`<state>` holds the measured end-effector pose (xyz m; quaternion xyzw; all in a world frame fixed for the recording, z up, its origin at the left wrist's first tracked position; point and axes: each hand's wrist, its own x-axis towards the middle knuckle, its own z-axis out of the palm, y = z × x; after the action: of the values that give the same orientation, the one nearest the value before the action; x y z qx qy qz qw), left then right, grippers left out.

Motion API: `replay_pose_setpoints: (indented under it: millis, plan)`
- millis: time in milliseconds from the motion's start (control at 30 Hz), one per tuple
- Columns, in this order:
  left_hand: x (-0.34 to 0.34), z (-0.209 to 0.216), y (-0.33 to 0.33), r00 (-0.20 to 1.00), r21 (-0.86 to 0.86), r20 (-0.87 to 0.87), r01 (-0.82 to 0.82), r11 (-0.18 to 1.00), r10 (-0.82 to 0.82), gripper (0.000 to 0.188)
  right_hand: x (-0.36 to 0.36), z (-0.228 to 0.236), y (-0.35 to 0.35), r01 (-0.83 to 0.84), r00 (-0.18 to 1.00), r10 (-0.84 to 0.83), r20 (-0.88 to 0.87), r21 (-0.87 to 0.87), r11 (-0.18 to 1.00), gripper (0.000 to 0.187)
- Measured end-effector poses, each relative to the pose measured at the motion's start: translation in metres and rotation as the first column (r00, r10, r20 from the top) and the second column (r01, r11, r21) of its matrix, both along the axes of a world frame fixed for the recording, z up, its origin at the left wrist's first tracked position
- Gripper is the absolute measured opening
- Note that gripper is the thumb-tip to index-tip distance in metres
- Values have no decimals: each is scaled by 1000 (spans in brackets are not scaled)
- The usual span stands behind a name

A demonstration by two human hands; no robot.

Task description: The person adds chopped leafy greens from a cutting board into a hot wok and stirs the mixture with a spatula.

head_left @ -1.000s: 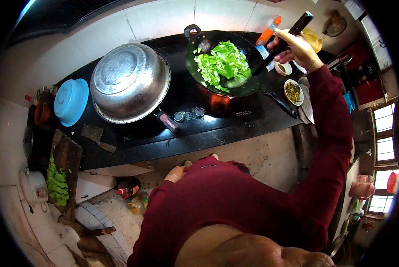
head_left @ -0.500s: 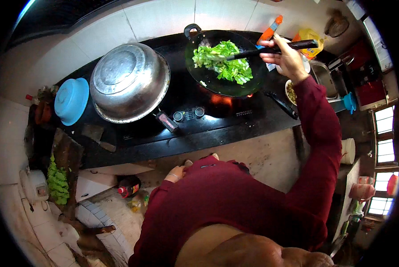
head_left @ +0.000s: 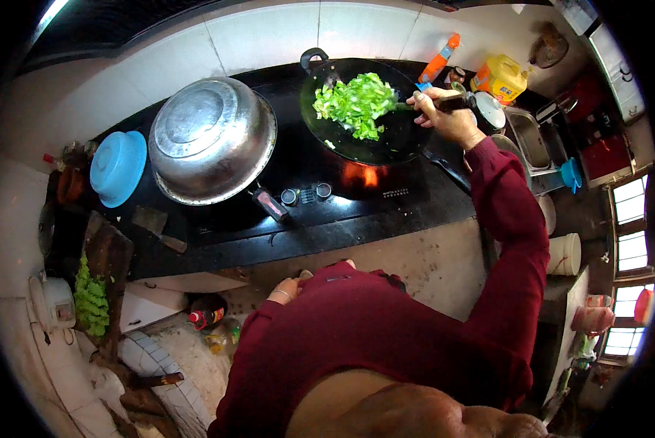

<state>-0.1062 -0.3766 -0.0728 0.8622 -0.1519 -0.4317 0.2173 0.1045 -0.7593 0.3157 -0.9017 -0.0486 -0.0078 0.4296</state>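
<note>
Pinching spatula (head_left: 459, 101) by dark handle in right grip (head_left: 453, 125), near right side of wok (head_left: 389, 142). Chopped greens (head_left: 357, 104) inside wok, mostly middle and far left. Red glow (head_left: 362, 175) on black tabletop (head_left: 320, 232), just in front of wok. Left grip (head_left: 286, 290) low, beside dark red sweater (head_left: 386, 328); can't tell whether spread or pressed together. Left of wok: upturned metal basin (head_left: 211, 142), then blue basin (head_left: 117, 168), cleaver (head_left: 150, 219) near both.
</note>
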Motion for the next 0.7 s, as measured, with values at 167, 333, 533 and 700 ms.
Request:
replay_pose_setpoints:
  millis: [167,333,533,700]
  plan:
    - [-3,-18,1,1000,-54,-16,-4,999,3,39,-18,28,3,-329,849,432,305,-334,883,18]
    - [4,-4,-8,999,25,-10,32,999,-31,42,-14,34,-35,-132,972,198,125,-406,904,16]
    - [-1,9,-5,993,35,-110,51,998,-47,42,36,-26,-99,205,978,-209,-17,291,935,15]
    - [-10,13,0,989,-8,-110,-99,995,97,41,47,-61,-86,103,993,-30,-116,699,708,23]
